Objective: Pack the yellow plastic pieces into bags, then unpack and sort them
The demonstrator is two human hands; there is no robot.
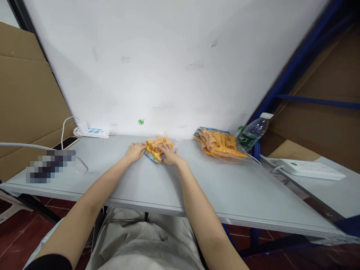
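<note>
A clear plastic bag of orange toy pieces (156,145) lies on the grey table (118,176) near the white wall. My left hand (135,151) rests on the bag's left edge with its fingers laid flat. Over the bag's right side my right hand (169,154) lies with fingers stretched out across the plastic. Neither hand has lifted the bag.
A second bag of orange toys (221,144) lies to the right, beside a tilted water bottle (254,131). A white power strip (92,131) and a phone (66,143) sit at the left. Another power strip (309,168) lies on the right table. Cardboard stands on both sides.
</note>
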